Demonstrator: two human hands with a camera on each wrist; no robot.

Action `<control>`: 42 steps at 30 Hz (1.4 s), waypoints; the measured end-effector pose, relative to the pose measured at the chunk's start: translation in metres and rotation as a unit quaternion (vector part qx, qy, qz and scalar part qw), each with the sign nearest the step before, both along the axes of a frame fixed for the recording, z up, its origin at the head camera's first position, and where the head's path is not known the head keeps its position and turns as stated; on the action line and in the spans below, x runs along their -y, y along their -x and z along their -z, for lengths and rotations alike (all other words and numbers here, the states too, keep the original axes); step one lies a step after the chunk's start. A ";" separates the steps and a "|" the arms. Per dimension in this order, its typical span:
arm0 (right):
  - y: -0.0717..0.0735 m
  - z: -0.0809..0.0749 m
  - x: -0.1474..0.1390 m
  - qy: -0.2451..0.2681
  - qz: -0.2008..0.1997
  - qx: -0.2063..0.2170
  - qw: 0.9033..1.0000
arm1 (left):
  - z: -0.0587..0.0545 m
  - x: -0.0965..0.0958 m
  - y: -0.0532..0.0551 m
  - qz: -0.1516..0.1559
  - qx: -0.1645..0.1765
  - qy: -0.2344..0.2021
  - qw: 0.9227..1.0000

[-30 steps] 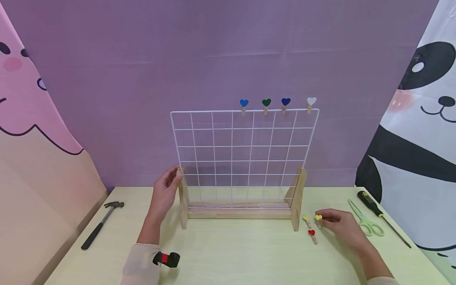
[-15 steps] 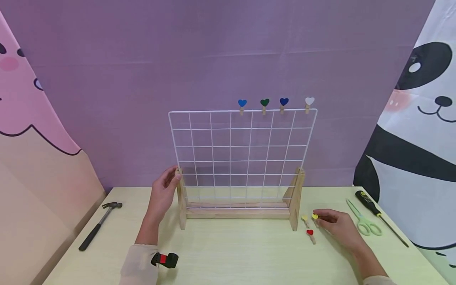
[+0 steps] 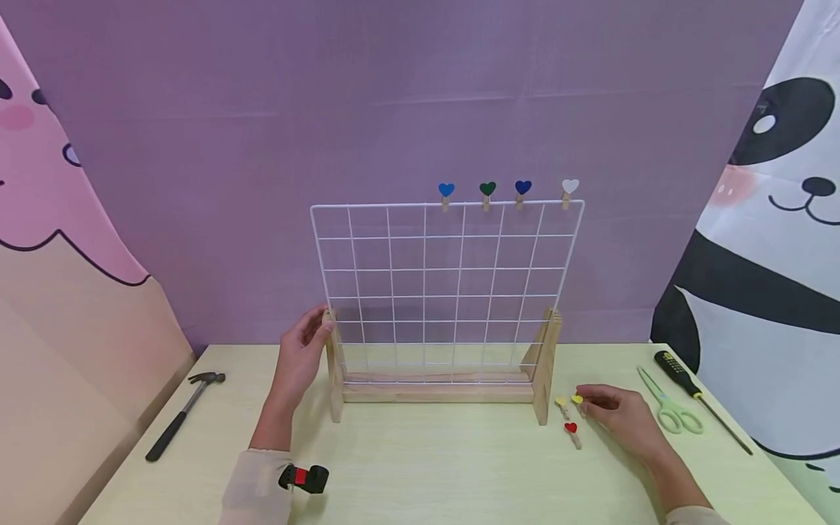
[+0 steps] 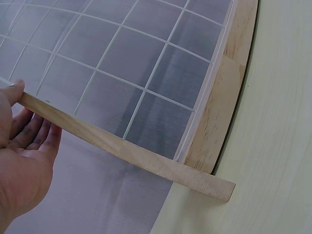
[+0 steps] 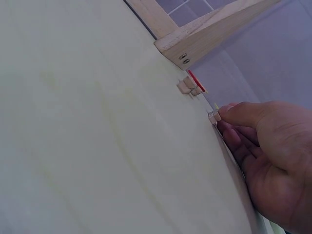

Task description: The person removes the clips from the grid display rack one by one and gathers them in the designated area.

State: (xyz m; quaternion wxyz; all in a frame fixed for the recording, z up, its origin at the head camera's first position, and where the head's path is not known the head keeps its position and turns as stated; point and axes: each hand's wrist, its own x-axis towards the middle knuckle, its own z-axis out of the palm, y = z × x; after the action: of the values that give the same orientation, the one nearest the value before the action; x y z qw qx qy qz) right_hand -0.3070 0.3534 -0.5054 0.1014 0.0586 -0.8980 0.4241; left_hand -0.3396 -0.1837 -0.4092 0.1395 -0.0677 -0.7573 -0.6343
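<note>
A white wire grid (image 3: 446, 270) stands upright in a wooden stand (image 3: 438, 394). Along its top edge sit light blue (image 3: 446, 191), dark green (image 3: 488, 190), dark blue (image 3: 523, 189) and white (image 3: 570, 187) heart clothespins. My left hand (image 3: 303, 350) grips the top of the stand's left upright (image 4: 131, 148) between thumb and fingers. On the table at the right, my right hand (image 3: 620, 415) pinches a yellow heart clothespin (image 3: 577, 400) close over the tabletop. Beside it lie another yellow heart clothespin (image 3: 562, 407) and a red heart clothespin (image 3: 573, 434).
A hammer (image 3: 187, 415) lies at the table's left side. Light green scissors (image 3: 671, 405) and a long black-handled screwdriver (image 3: 702, 399) lie right of my right hand. A purple cloth (image 3: 197, 182) hangs behind the table (image 3: 433, 467).
The yellow clothespin in my right hand has shifted slightly left, toward the other yellow one. My left hand keeps its hold on the upright. The whole head view has shifted a little.
</note>
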 end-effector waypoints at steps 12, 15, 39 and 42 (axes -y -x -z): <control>-0.006 -0.020 -0.007 0.024 0.018 0.018 0.999 | -0.002 0.000 -0.002 0.000 0.009 0.006 1.000; -0.007 -0.035 -0.009 0.040 0.017 0.019 0.999 | -0.001 0.000 -0.002 -0.002 0.011 0.006 1.000; -0.022 -0.169 0.014 0.038 -0.038 -0.100 0.994 | 0.002 0.000 0.000 0.001 -0.001 -0.001 1.000; -0.025 -0.184 0.018 0.025 -0.026 -0.103 0.994 | 0.002 0.001 0.000 0.002 0.000 0.000 1.000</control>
State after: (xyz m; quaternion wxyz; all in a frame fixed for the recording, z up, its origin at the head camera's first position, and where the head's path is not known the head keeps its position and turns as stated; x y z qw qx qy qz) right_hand -0.2819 0.3359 -0.3215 0.1838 0.1229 -0.8700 0.4407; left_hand -0.3393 -0.1850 -0.4108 0.1384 -0.0698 -0.7574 -0.6343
